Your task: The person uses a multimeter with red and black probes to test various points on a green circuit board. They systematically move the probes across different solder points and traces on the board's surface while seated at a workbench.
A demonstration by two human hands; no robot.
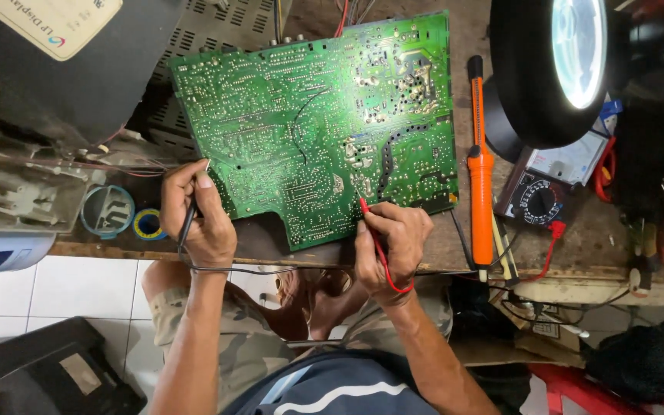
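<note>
circuit board [317,123] lay solder-side up on bench [578,230], both hands at its near edge. left hand [197,215] pinched black probe [188,219] at board's left edge; right hand [390,242] pinched red probe [370,227] on board's lower middle. risk: tip slipped, bridged neighbouring joints; leads snagged orange desoldering pump [479,169] right of board.

The green circuit board [324,123] is gleaming glossy with shiny metal solder – the orange plastic tool [480,177] is looking smooth, the wooden tabletop [578,238] rough.
</note>
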